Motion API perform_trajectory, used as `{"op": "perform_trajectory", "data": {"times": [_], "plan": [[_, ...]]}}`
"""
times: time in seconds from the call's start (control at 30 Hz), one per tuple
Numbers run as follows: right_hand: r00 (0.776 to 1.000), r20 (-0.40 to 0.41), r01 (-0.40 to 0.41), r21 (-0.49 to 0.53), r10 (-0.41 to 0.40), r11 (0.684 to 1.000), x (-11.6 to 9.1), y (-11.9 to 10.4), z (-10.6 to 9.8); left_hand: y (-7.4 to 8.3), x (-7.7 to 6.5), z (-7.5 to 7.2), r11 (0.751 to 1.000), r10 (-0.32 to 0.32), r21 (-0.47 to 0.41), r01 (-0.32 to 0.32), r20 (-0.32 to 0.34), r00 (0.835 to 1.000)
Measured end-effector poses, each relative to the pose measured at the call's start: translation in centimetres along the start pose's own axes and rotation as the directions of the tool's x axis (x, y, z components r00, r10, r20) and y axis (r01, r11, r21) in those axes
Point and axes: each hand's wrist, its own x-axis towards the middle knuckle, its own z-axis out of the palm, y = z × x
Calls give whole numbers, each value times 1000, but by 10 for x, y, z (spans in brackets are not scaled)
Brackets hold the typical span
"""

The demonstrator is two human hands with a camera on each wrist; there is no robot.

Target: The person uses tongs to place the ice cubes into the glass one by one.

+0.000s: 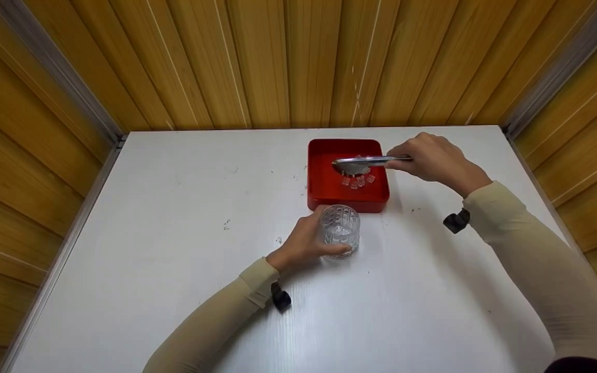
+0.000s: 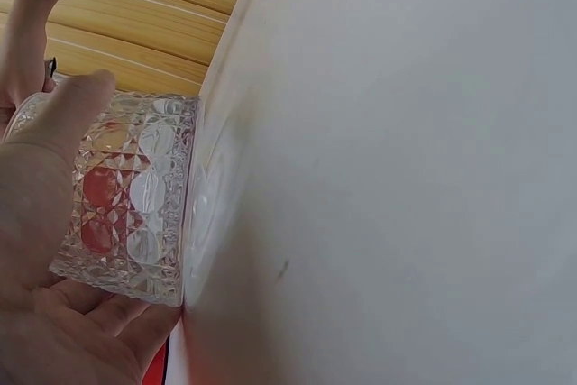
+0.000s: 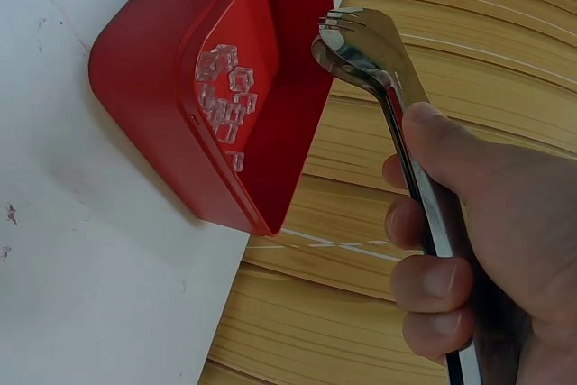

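A clear cut-glass tumbler [image 1: 341,228] stands upright on the white table, with my left hand [image 1: 311,238] curled round its side. In the left wrist view the thumb and fingers wrap the patterned glass [image 2: 135,196]. My right hand [image 1: 428,160] grips metal serving tongs [image 1: 363,163], one end spoon-shaped and the other tined in the right wrist view [image 3: 365,51]. The tong ends hover over a red square tray [image 1: 324,194]. Several small clear cubes [image 1: 360,181] lie in the tray; nothing shows between the tong ends.
The white table [image 1: 200,191] carries a few small dark specks. Wood-patterned panels [image 1: 262,62] rise behind it and at both sides. The tray stands just beyond the tumbler, near the table's back edge.
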Motion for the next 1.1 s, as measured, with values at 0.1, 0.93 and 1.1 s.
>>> {"op": "perform_trajectory", "data": {"times": [0.1, 0.93, 1.1], "plan": [[1000, -23, 20, 9, -20, 1000, -5, -2, -2, 0, 0, 0, 1000, -3, 10, 3, -3, 1000], [983, -95, 159, -19, -160, 987, -47, -30, -11, -1, 1, -2, 999, -32, 15, 32, 10, 999], [974, -99, 203, -23, -204, 979, -52, -38, -9, -2, 1, -3, 1000, -17, 3, 17, 6, 1000]]}}
